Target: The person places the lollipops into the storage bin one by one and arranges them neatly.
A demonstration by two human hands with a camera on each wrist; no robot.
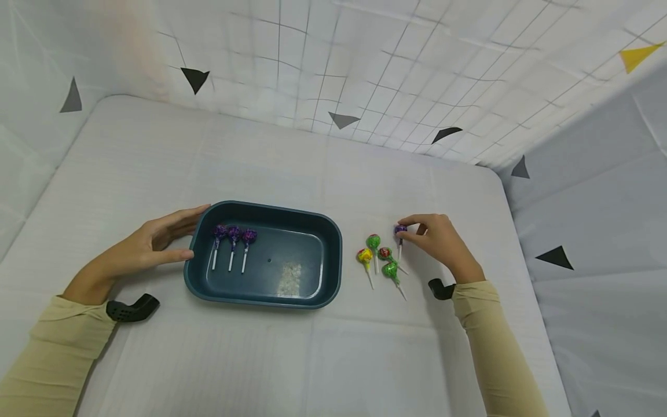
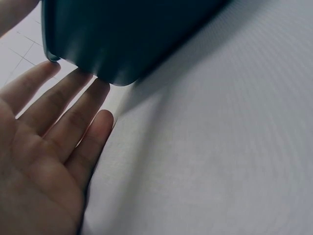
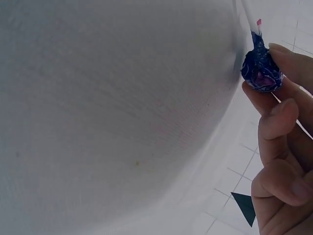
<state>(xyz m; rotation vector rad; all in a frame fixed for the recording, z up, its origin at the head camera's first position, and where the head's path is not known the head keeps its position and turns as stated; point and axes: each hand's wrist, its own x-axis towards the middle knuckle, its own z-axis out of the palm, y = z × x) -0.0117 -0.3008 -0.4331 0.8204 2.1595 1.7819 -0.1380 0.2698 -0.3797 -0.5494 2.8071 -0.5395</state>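
My right hand (image 1: 435, 237) pinches the head of a purple lollipop (image 1: 400, 229) between thumb and fingers, its white stick pointing toward me. In the right wrist view the wrapped purple-blue lollipop (image 3: 262, 73) sits at the fingertips, while the other fingers curl. Next to it lie two green lollipops (image 1: 373, 242), a yellow one (image 1: 365, 256) and a red and green one (image 1: 385, 253). With fingers spread and mostly straight, my left hand (image 1: 151, 243) touches the left end of a dark teal tray (image 1: 263, 302). Inside the tray, three purple lollipops (image 1: 234, 234) stand in a row at the left.
A white-covered table (image 1: 250, 365) bears everything. White sheets (image 1: 333, 63) with grid lines and dark triangles hang behind and at the sides. Each wrist wears a black device, such as the left one (image 1: 132, 308).
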